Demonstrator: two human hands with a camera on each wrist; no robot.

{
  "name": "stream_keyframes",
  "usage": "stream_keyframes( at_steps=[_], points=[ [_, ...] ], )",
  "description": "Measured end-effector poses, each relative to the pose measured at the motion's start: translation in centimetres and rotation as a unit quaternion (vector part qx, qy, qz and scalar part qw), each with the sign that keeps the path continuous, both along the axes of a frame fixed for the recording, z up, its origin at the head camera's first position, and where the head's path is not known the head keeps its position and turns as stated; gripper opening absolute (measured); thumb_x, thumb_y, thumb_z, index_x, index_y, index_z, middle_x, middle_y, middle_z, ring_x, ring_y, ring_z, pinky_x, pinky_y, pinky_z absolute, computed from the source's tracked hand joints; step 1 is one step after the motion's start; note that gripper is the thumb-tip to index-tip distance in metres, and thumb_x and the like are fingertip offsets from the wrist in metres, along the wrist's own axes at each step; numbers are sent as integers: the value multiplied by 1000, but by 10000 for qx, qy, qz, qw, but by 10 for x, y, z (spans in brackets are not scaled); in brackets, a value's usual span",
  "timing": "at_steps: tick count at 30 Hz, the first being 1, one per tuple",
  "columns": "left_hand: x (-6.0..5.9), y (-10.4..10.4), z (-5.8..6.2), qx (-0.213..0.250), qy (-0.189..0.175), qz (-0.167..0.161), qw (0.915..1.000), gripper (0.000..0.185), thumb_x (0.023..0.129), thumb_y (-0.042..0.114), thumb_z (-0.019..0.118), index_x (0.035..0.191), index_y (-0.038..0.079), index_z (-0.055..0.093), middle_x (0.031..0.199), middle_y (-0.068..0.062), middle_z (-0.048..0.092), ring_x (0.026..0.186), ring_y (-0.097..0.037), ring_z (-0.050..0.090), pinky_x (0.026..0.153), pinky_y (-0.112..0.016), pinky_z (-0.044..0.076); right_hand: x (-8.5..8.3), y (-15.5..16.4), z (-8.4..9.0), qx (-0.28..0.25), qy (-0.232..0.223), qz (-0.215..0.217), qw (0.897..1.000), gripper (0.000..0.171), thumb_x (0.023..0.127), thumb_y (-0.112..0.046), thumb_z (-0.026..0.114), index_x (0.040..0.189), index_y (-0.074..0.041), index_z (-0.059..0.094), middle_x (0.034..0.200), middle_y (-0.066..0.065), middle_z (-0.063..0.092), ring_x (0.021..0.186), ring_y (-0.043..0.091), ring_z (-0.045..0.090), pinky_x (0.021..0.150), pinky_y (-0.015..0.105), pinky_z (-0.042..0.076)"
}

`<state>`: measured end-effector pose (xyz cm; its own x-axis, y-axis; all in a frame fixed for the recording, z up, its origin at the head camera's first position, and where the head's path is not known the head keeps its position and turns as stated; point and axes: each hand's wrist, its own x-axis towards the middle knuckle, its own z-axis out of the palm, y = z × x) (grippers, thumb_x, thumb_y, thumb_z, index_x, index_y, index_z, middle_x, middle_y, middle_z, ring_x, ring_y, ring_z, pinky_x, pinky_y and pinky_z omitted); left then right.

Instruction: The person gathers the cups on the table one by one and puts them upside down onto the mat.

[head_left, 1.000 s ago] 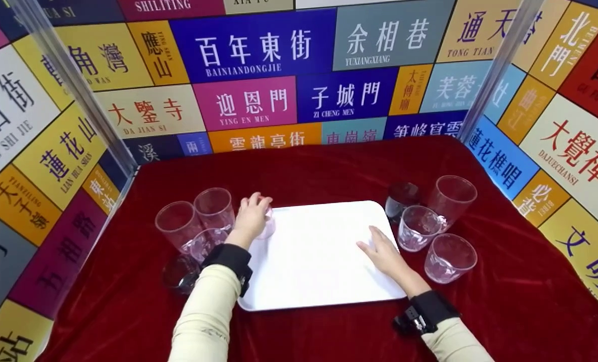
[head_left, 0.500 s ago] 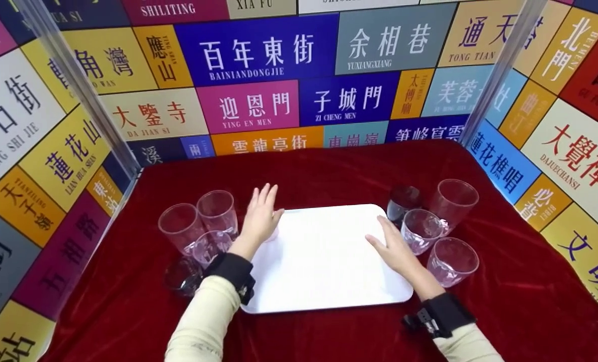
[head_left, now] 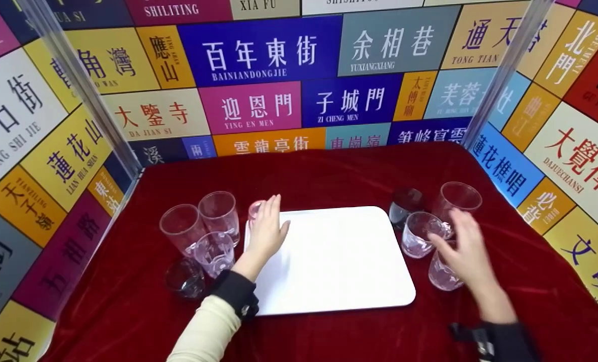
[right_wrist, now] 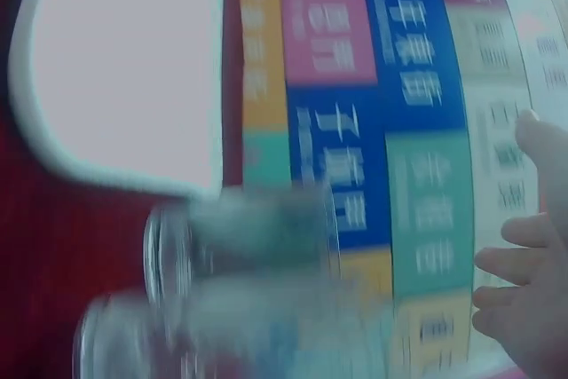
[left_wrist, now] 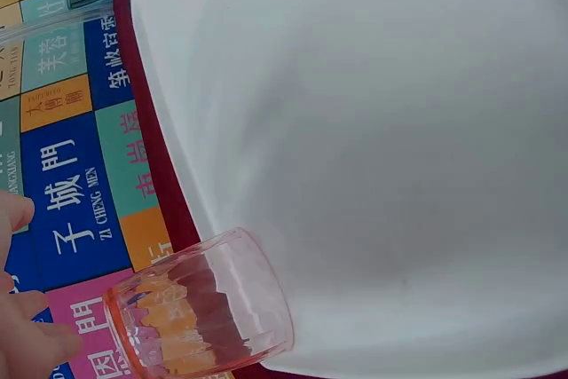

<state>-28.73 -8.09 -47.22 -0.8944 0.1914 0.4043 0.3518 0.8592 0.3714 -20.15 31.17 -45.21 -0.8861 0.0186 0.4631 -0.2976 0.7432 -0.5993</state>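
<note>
Small pink ribbed glass (head_left: pixel 255 208) stands upright on the far left corner of the white tray (head_left: pixel 339 261), empty. Four clear glasses stand right of the tray on the red cloth; the nearest one (head_left: pixel 442 274) is upright, partly hidden, blurred in the wrist view

Red velvet tablecloth (head_left: pixel 329 171), colourful sign-panel walls (head_left: pixel 258 50)

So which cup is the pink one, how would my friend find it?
Find the white tray in the middle of the red cloth. At its far left corner, right beside the left hand, stands one small ribbed cup. It is the only pinkish one; the other cups are clear or dark.
</note>
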Motion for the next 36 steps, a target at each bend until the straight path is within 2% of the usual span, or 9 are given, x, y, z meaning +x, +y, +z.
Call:
stream_keyframes(
  at_steps=[4, 9, 12, 16, 19, 27, 36],
  points=[
    [2, -3, -3, 50, -29, 94, 9999, 66, 85, 21, 62, 138, -1, 31, 138, -20, 38, 129, -39, 32, 93, -61, 36, 14, 31, -7, 101, -816, -246, 9963, 86, 83, -34, 65, 139, 13, 19, 143, 34, 16, 133, 49, 6, 107, 61, 4],
    [0, -8, -5, -254, 44, 157, 9995, 75, 80, 18, 68, 137, -8, 28, 137, -26, 36, 128, -45, 28, 102, -56, 30, 22, 53, -24, 57, -1506, -144, 9885, 98, 79, -35, 67, 139, 15, 8, 144, 36, 7, 132, 51, 1, 104, 65, 4],
    [-1, -10, -7, -467, -143, 322, 9983, 78, 78, 19, 70, 137, -8, 27, 137, -28, 33, 129, -48, 24, 106, -54, 23, 23, 55, -32, 139, -1832, -43, 9830, 105, 75, -34, 72, 139, 15, 5, 144, 36, 4, 131, 52, 0, 102, 67, 6],
    [-1, -12, -8, -360, -557, 510, 9965, 80, 78, 18, 69, 139, -6, 25, 141, -28, 28, 131, -50, 17, 108, -55, 18, 22, 54, -38, 287, -1933, -25, 9807, 110, 69, -31, 77, 138, 17, 7, 141, 39, 9, 129, 54, 5, 101, 67, 10],
    [-1, -13, -10, -225, -630, 554, 9962, 79, 77, 17, 70, 139, -6, 25, 141, -28, 27, 131, -50, 16, 108, -55, 18, 21, 54, -40, 310, -1866, -61, 9819, 107, 67, -29, 78, 136, 19, 12, 137, 41, 15, 126, 55, 11, 100, 67, 13],
    [-1, -15, -14, -100, -377, 641, 9972, 76, 74, 14, 72, 135, -5, 31, 138, -29, 31, 129, -52, 20, 106, -56, 22, 21, 50, -44, -40, -1773, -163, 9840, 98, 67, -25, 80, 132, 19, 21, 121, 36, 37, 115, 49, 32, 94, 61, 26],
    [5, -18, -16, -104, -270, 741, 9968, 79, 71, 15, 75, 134, -6, 33, 135, -29, 35, 124, -55, 27, 101, -59, 28, 25, 51, -44, -83, -1907, -192, 9814, 95, 69, -27, 78, 132, 16, 21, 122, 36, 36, 114, 48, 35, 92, 61, 29]
  ],
)
